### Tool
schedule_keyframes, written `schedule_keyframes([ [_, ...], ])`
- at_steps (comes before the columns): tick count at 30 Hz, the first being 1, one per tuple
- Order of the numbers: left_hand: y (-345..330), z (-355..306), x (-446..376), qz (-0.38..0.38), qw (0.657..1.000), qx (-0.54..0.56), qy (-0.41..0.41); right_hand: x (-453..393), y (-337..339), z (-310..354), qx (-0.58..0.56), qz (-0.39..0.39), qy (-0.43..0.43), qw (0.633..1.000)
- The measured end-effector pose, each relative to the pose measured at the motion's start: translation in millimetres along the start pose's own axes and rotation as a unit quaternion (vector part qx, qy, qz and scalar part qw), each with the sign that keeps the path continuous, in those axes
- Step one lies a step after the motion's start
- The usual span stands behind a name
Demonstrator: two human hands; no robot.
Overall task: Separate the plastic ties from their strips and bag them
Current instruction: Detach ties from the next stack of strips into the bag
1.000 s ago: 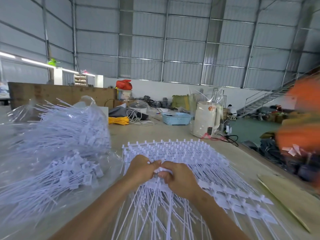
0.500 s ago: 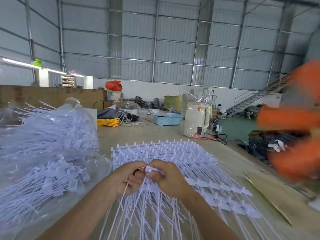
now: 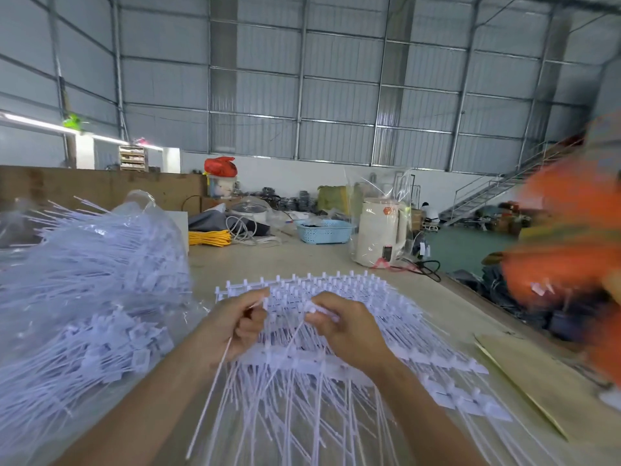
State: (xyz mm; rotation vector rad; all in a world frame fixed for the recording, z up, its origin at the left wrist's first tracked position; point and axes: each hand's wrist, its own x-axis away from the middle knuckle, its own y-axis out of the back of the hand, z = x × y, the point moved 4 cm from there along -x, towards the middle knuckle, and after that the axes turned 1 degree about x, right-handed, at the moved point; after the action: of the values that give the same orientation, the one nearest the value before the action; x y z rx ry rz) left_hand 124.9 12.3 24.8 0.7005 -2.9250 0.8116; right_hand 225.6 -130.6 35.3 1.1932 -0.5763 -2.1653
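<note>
At the centre of the frame the left hand (image 3: pixel 232 326) is pinching the head of a single white plastic tie (image 3: pixel 215 381) between thumb and forefinger, its grip curled around the thin tail that is trailing down toward the lower edge. Just right of it the right hand (image 3: pixel 342 326) is closing its grip on the heads of the ties still joined to the strips (image 3: pixel 319 361), which are lying fanned across the tabletop (image 3: pixel 453 317) under both hands. The ties are looking light, thin and springy, so a hold at the stiffer head, close to the joint with the strip, is probably giving the cleanest snap, while a pull on the slick tail would likely just bend it. Filling the left of the frame, a clear bag (image 3: pixel 90 297) is bulging with loose ties already separated. At the right edge an orange shape (image 3: pixel 571 230) is blurring past, too smeared to identify.
</note>
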Motion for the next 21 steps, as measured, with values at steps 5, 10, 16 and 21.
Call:
schedule_keyframes([
  [5,-3.5,16.3,-2.3,-0.079,0.968,-0.187,-0.145,-0.9,-3.5,17.1,0.059,-0.022,0.029,0.998],
  [10,-15.1,23.5,-1.0,-0.048,0.958,-0.235,-0.161,-2.5,-1.5,18.2,-0.084,0.020,0.033,0.996],
  [16,-25.5,27.0,3.0,-0.020,0.957,-0.250,-0.144,3.4,-18.6,3.1,-0.024,0.110,-0.018,0.994],
  [21,-17.2,24.2,-3.2,-0.092,0.910,-0.339,-0.220,2.2,-19.1,-3.4,0.001,0.141,-0.036,0.989],
])
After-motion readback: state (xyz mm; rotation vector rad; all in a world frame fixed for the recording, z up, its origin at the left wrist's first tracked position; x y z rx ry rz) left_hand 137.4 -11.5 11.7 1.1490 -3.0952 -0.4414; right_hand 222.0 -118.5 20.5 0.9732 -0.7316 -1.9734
